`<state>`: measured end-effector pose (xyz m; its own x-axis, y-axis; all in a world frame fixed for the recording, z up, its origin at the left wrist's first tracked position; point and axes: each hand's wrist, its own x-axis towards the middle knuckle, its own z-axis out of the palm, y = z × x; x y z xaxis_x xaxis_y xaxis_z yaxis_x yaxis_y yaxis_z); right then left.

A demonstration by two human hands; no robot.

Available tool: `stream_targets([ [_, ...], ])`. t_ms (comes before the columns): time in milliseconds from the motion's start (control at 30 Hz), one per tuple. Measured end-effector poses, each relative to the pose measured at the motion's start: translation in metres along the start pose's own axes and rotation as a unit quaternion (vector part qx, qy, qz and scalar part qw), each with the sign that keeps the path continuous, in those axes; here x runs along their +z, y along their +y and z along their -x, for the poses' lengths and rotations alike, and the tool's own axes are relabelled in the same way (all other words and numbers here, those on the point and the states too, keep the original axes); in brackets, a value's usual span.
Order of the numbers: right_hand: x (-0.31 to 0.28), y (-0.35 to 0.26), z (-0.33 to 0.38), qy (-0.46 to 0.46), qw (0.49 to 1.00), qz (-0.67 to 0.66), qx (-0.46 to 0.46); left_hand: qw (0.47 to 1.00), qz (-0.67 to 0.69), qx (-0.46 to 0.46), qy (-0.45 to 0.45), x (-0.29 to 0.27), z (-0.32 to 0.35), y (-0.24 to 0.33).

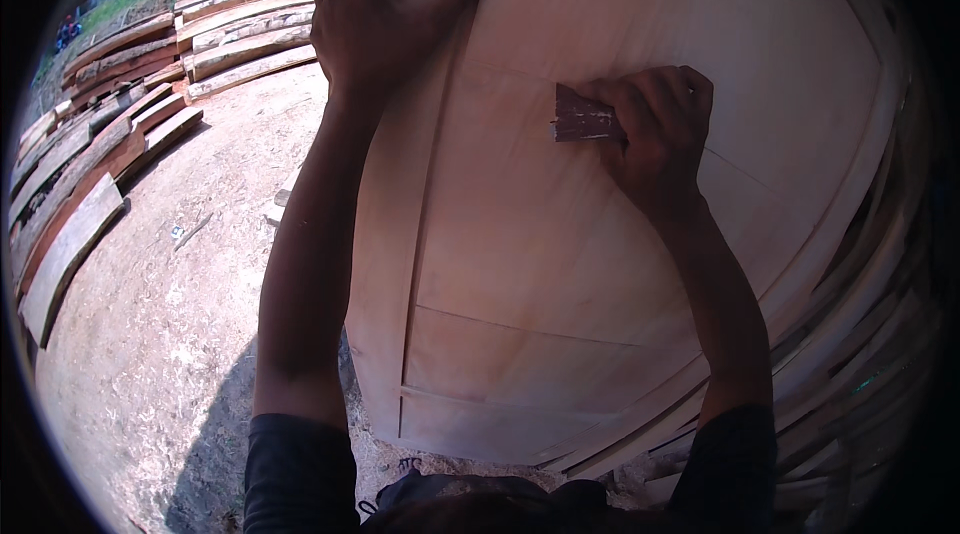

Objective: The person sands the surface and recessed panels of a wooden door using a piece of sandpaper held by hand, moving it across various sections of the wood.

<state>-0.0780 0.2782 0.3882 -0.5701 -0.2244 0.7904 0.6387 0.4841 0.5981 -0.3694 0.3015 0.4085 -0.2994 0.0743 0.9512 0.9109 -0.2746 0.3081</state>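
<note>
The right hand (655,134) is clenched round one small, dark, worn piece of sandpaper (585,120), pressing it flat against the pale, unfinished wooden panelled door (540,264); the paper's free end sticks out to the left of the fingers. The left hand (370,19) lies spread and grasping nothing, palm on the door's left upright strip near the top, with the thumb reaching over the groove beside it. One door stands up in front of the person, and three of its recessed panels show, split by thin crosswise lines. Its left edge is free, with bare sandy ground (170,334) open beside it. Its right edge rests close against a row of many more pale wooden frames (850,334) leaning one behind another, too many and too overlapped to count. Well apart, across the ground at upper left, lie long stacks of rough reddish-brown sawn planks (120,114), with some paler ones (250,29) behind.
</note>
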Motion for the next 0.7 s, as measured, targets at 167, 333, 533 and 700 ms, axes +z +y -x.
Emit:
stream_targets([
  [167, 0.012, -0.012, -0.008, 0.016, 1.0, -0.014, 0.019, 0.999, -0.003, -0.041, -0.001, -0.016, 0.002, 0.019],
  [333, 0.04, -0.038, -0.043, -0.022, 1.0, -0.013, -0.008, 0.999, 0.026, -0.019, 0.008, -0.012, 0.005, 0.017],
  [533, 0.003, -0.012, 0.006, -0.002, 0.998, 0.047, 0.043, 0.999, 0.028, -0.014, 0.009, -0.017, 0.003, 0.016],
  [700, 0.026, -0.034, -0.031, -0.01, 0.999, 0.023, 0.034, 0.999, 0.039, -0.028, -0.007, -0.015, 0.002, 0.016],
])
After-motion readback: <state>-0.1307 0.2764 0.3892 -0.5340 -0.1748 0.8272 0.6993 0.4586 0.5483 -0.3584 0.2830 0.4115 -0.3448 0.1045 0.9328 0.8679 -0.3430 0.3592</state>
